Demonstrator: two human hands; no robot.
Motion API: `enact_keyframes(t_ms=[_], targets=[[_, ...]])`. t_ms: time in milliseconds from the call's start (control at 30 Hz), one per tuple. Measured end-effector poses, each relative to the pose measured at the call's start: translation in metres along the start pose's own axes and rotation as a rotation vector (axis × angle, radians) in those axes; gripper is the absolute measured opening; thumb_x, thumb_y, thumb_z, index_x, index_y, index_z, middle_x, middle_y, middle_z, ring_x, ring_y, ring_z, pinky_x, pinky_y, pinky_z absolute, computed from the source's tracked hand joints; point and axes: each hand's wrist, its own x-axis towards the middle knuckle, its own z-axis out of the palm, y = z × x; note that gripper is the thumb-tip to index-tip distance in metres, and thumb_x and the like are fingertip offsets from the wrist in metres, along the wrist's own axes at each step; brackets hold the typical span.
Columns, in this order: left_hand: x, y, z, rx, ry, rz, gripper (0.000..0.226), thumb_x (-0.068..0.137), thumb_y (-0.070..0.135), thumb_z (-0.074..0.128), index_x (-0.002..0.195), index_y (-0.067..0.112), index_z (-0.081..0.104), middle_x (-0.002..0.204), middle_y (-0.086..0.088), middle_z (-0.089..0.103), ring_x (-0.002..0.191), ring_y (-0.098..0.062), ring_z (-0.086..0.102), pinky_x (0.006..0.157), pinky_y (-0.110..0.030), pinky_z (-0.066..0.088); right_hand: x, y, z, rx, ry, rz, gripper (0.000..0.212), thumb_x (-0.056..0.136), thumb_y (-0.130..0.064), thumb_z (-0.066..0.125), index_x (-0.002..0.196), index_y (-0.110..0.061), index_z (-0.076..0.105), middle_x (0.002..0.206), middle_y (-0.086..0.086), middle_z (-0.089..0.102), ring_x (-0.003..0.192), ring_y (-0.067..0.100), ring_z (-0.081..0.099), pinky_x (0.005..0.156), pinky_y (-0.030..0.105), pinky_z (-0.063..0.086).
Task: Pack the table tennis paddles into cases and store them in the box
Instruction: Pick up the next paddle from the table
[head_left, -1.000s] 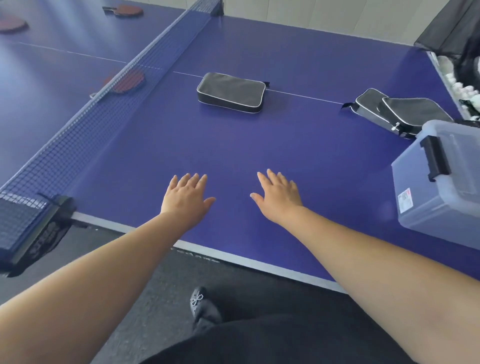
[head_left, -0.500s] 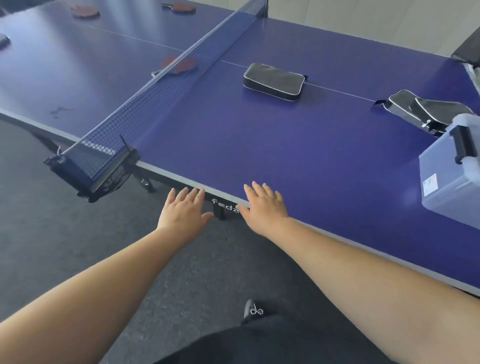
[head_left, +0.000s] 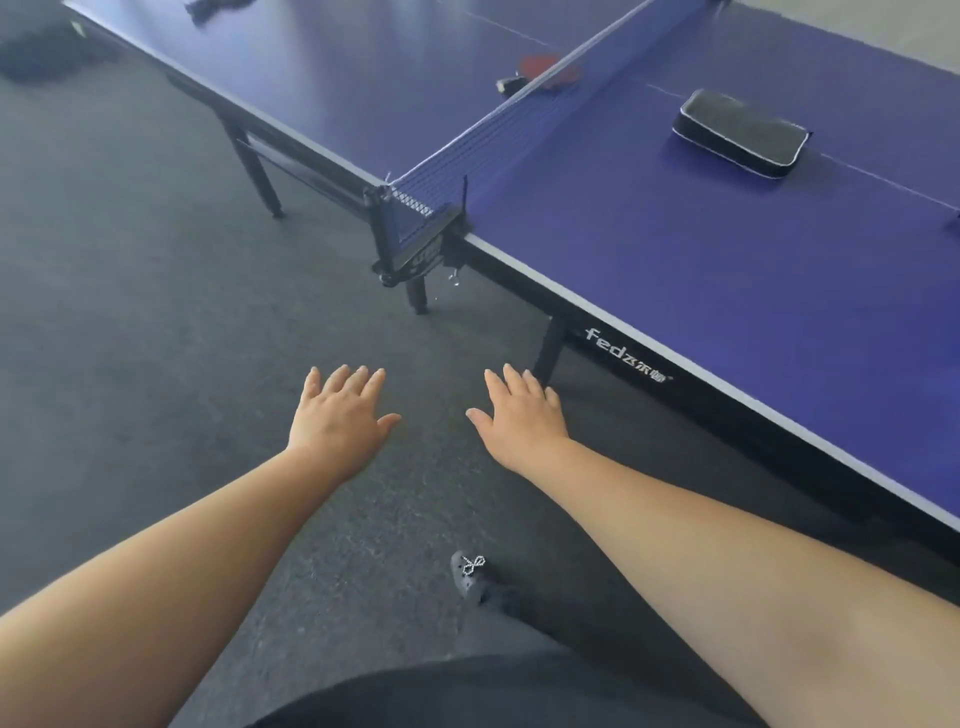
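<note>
Two bare hands of yours hang palm-down over the dark grey carpet floor, both released and holding nothing: your left hand has its fingers straight and slightly fanned, and your right hand matches it, thumb pointing left. Neither touches the blue table tennis table, whose white-edged near side runs just right of your right hand. Farther off on the right half of the table lies a flat black zipped paddle case with white piping, closed, beside the white centre line. Left of it, the dark mesh net crosses the table, and just beyond the net a red-faced paddle with a dark handle lies flat. Near your feet, one dark shoe with a beaded bow rests on the carpet.
</note>
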Motion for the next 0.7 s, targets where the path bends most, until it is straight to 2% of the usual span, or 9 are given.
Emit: enact_keyframes(t_ms=[333,533,700], targets=[[0.024,-0.118,0.005,-0.057,-0.016,-0.193,0.069,0.100,0.057,0.027,0.156,0.019,0.013,0.163,-0.001,0.018,0.151,-0.023,0.011,0.121,-0.047,0.002,0.097,-0.131,-0.005,-0.065,-0.056,-0.240,0.067,0.100,-0.054,0.029,0.155,-0.021,0.012,0.163,0.002,0.009,0.150,0.025,0.005,0.120,0.047,0.009],[0.057,-0.185,-0.002,-0.057,-0.049,-0.266,0.065,0.100,0.057,0.028,0.155,0.023,0.019,0.163,-0.003,0.014,0.150,-0.025,0.010,0.121,-0.047,0.006,0.160,-0.201,-0.018,-0.065,-0.084,-0.355,0.066,0.099,-0.054,0.032,0.155,-0.029,0.007,0.162,0.005,0.012,0.147,0.030,0.016,0.115,0.050,0.023],[0.071,-0.238,-0.001,-0.025,-0.071,-0.313,0.065,0.100,0.057,0.025,0.156,0.023,0.018,0.163,-0.003,0.013,0.150,-0.026,0.009,0.121,-0.049,0.005,0.206,-0.241,-0.030,-0.146,-0.074,-0.389,0.064,0.100,-0.053,0.029,0.155,-0.027,0.009,0.162,0.006,0.011,0.148,0.029,0.011,0.117,0.048,0.019]])
